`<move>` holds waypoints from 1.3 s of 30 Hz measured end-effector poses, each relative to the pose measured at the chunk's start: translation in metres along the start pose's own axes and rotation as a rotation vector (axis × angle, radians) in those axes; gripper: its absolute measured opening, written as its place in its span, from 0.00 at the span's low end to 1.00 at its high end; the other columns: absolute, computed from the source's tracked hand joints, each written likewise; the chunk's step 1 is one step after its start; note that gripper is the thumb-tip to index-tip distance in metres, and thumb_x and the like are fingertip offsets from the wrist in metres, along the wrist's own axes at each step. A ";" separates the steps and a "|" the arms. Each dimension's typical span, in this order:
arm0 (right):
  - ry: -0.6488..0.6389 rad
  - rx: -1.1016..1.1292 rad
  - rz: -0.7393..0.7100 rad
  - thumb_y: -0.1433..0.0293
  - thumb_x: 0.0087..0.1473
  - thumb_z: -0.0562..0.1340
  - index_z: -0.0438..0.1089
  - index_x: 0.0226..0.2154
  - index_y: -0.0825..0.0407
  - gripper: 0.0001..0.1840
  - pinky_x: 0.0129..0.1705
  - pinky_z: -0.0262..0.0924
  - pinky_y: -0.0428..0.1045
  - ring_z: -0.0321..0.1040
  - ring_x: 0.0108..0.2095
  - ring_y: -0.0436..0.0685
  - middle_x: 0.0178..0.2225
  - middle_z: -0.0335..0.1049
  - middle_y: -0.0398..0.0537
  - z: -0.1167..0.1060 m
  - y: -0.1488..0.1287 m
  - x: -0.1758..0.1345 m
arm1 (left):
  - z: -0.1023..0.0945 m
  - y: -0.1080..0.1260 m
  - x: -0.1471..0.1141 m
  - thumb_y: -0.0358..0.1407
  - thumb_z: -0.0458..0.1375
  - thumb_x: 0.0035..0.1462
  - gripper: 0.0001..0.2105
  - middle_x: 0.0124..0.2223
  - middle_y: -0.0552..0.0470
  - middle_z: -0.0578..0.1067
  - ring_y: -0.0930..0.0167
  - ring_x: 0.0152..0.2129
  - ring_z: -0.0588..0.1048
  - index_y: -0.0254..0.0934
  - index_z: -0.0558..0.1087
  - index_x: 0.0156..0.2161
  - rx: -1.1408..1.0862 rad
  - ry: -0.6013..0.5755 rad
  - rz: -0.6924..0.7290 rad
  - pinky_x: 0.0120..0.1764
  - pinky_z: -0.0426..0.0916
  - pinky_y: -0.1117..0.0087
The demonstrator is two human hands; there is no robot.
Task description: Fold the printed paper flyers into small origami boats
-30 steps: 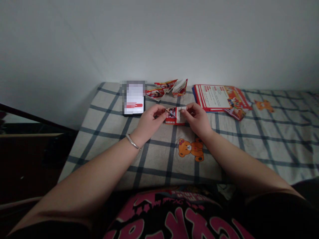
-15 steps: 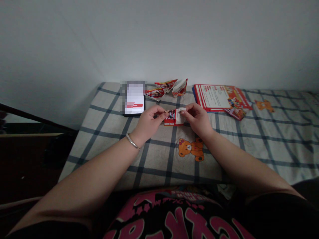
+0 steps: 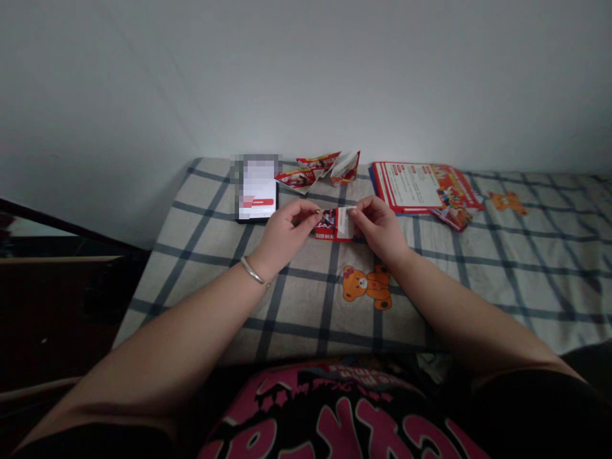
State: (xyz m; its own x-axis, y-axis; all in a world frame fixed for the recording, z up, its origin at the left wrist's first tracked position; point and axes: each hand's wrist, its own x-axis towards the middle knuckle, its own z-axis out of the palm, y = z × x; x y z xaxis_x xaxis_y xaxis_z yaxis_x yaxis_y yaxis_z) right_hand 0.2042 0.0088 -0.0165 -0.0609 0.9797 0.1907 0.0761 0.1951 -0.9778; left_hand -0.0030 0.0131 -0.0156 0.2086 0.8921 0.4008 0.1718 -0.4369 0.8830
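Between my hands is a small red and white printed paper (image 3: 337,224), held just above the checked cloth. My left hand (image 3: 290,231), with a silver bangle at the wrist, pinches its left edge. The right edge is pinched between thumb and fingers of my right hand (image 3: 380,228). Dark picture print covers the paper's left part, and a pale panel shows on the right. Beyond my hands stand several folded red paper pieces (image 3: 299,179), creased into pointed shapes.
A phone (image 3: 261,191) with a lit screen lies at the left. To the right is a stack of printed sheets (image 3: 411,186), a small red folded piece (image 3: 452,217) at its near corner. Checked cloth (image 3: 306,306) covers the table, which meets a pale wall (image 3: 306,76).
The paper between my fingers has turned slightly and lies a bit flatter. My hands have barely shifted; the things around them are where they were.
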 end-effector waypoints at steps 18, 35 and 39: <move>0.020 -0.170 -0.020 0.60 0.51 0.68 0.67 0.31 0.49 0.12 0.28 0.54 0.48 0.59 0.25 0.48 0.26 0.64 0.38 -0.002 0.003 0.001 | -0.001 0.000 -0.001 0.36 0.60 0.61 0.05 0.35 0.54 0.74 0.73 0.33 0.74 0.37 0.71 0.36 0.106 0.096 0.113 0.38 0.70 0.72; 0.007 -0.198 -0.028 0.55 0.51 0.67 0.70 0.30 0.49 0.15 0.31 0.59 0.48 0.60 0.28 0.49 0.28 0.67 0.41 -0.005 0.000 -0.001 | 0.000 -0.009 0.001 0.31 0.60 0.58 0.04 0.37 0.54 0.75 0.73 0.30 0.75 0.39 0.71 0.39 0.024 0.123 -0.088 0.34 0.71 0.71; 0.024 -0.242 -0.126 0.54 0.50 0.67 0.71 0.28 0.48 0.15 0.39 0.64 0.52 0.66 0.38 0.54 0.38 0.68 0.47 -0.005 0.001 0.000 | 0.000 -0.004 0.000 0.32 0.60 0.57 0.04 0.37 0.54 0.76 0.72 0.32 0.75 0.38 0.71 0.38 0.016 0.072 -0.093 0.36 0.71 0.70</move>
State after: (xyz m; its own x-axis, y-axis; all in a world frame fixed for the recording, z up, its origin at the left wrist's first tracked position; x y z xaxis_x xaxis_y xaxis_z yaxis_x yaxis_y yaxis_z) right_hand 0.2092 0.0092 -0.0167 -0.0612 0.9473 0.3144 0.3057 0.3177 -0.8976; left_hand -0.0037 0.0152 -0.0187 0.1211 0.9347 0.3341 0.2025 -0.3528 0.9135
